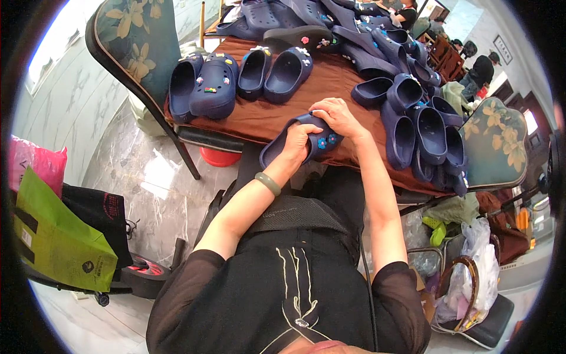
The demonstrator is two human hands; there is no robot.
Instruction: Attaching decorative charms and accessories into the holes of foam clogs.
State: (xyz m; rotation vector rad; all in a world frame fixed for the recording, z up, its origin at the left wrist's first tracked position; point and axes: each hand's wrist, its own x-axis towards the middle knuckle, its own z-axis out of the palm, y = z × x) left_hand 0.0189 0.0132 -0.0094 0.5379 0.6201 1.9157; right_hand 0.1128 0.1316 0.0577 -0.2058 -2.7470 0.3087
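Looking to our right, we see a basket [473, 277] with a brown arched handle, holding crumpled clear plastic bags [484, 243]; what those contain is too blurred to tell. On our left are a lime-green tote bag [62, 230], a black bag [99, 213] and a pink bag [41, 158], their contents hidden from us.

The navy clog [275, 150] we hold has blue flower charms [322, 143] on its upper and an open foot hole. It is at the near edge of the brown-covered table [333, 79], above our lap. Our left hand [299, 141] is clamped on its side at the opening; our right hand [339, 118] is curled over its front. Other clogs [213, 88] crowd the table.
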